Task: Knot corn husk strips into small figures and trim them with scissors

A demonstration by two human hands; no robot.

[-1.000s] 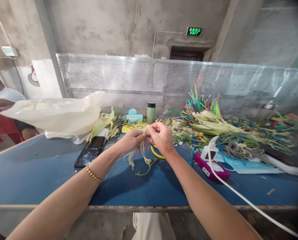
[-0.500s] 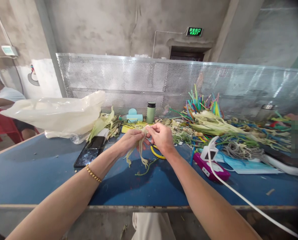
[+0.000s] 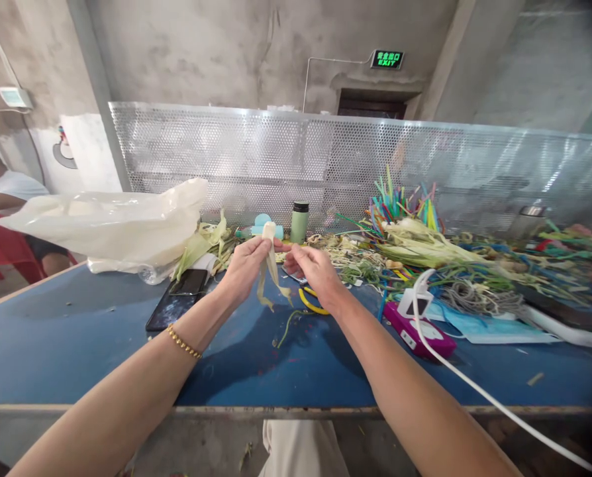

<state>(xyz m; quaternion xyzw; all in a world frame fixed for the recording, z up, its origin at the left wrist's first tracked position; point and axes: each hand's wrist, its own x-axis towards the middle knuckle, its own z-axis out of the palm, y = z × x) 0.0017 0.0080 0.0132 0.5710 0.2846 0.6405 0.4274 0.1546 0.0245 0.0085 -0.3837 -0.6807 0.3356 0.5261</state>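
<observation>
My left hand (image 3: 249, 262) pinches a pale corn husk piece (image 3: 269, 232) between thumb and fingers. Its folded top stands above the fingertips, and narrow strips dangle below. My right hand (image 3: 312, 270) is close beside it on the right, its fingers curled; whatever they hold, if anything, is hidden. Just under that hand shows a yellow-handled tool (image 3: 312, 303), perhaps pliers; whether the hand touches it I cannot tell. A thin green strand (image 3: 287, 326) curves below the hands over the blue table (image 3: 256, 377).
Left are a big plastic bag (image 3: 112, 222), dried husks (image 3: 206, 242) and a phone (image 3: 171, 308). A green bottle (image 3: 299, 224) stands behind my hands. At right lie a husk heap (image 3: 420, 245), a purple power strip (image 3: 420, 331) and a white cable (image 3: 475, 387). A person (image 3: 8, 192) sits far left.
Both hands were together on the husk. My right hand has come off it and sits slightly apart, while my left hand has moved a little left and up with the husk.
</observation>
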